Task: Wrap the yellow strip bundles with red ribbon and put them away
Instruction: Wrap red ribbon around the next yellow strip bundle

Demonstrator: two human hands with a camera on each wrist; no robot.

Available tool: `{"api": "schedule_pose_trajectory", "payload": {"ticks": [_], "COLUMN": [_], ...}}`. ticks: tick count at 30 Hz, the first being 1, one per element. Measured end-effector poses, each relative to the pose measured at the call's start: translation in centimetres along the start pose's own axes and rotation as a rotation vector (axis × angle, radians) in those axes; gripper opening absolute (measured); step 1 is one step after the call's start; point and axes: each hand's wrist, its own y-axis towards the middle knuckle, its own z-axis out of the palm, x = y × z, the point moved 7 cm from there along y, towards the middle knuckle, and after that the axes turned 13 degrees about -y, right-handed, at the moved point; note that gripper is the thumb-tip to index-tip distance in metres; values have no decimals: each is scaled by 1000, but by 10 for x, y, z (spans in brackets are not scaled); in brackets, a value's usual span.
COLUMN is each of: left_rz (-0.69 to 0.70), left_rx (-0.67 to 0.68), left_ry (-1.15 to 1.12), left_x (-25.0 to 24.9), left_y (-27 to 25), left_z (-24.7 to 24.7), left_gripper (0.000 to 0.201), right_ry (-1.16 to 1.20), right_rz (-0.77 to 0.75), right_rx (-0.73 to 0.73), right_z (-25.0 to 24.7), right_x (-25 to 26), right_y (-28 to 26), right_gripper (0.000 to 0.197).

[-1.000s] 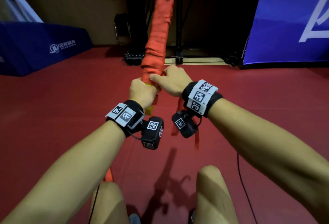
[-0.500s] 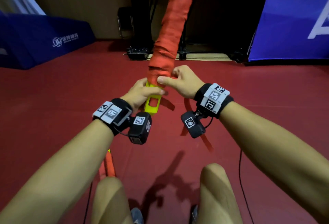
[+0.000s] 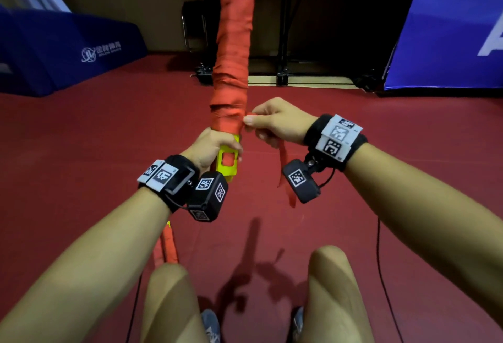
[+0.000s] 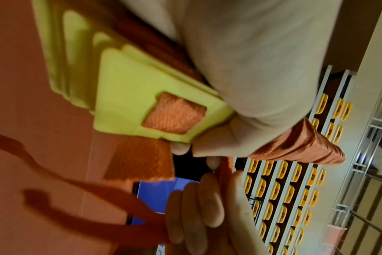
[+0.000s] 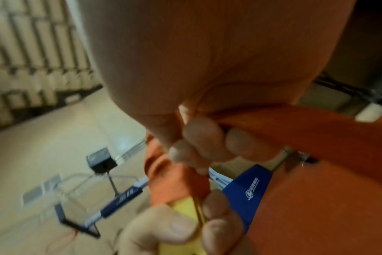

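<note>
A long yellow strip bundle [image 3: 228,162] stands upright in front of me, wound in red ribbon [image 3: 233,51] for nearly its whole length; only its yellow lower end with a square hole shows. My left hand [image 3: 215,146] grips that end just below the wrap; the left wrist view shows the yellow end [image 4: 129,103] under its fingers. My right hand [image 3: 268,122] pinches the ribbon at the wrap's bottom edge, to the bundle's right. The loose ribbon tail [image 3: 284,171] hangs down from that hand. In the right wrist view the fingers [image 5: 204,136] curl round the ribbon.
A second red-wrapped bundle [image 3: 168,244] lies on the red floor by my left knee. Blue padded barriers stand at the far left [image 3: 68,48] and far right [image 3: 446,24]. Dark stands [image 3: 281,75] rise behind the bundle. A black cable [image 3: 379,261] trails on the floor at right.
The left hand has slid down the bundle, baring more of the yellow end. The right hand has moved round from the front of the wrap to its right side, pulling the ribbon out.
</note>
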Motion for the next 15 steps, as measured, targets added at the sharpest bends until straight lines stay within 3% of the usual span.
{"api": "schedule_pose_trajectory", "payload": {"ticks": [4, 10, 12, 15], "left_rz": [21, 109, 137, 211], "left_rx": [-87, -273, -322, -348], "left_ry": [29, 149, 268, 533], "left_x": [1, 3, 1, -10], "left_y": [-3, -7, -8, -9], "left_z": [-11, -22, -19, -7], "left_gripper": [7, 14, 16, 15], "right_ry": [57, -464, -460, -437], "right_rz": [61, 78, 116, 181], "right_rx": [22, -60, -128, -264], "right_z": [10, 19, 24, 29], "right_x": [-3, 18, 23, 29], "right_y": [1, 10, 10, 12], "right_gripper": [14, 21, 34, 68]}}
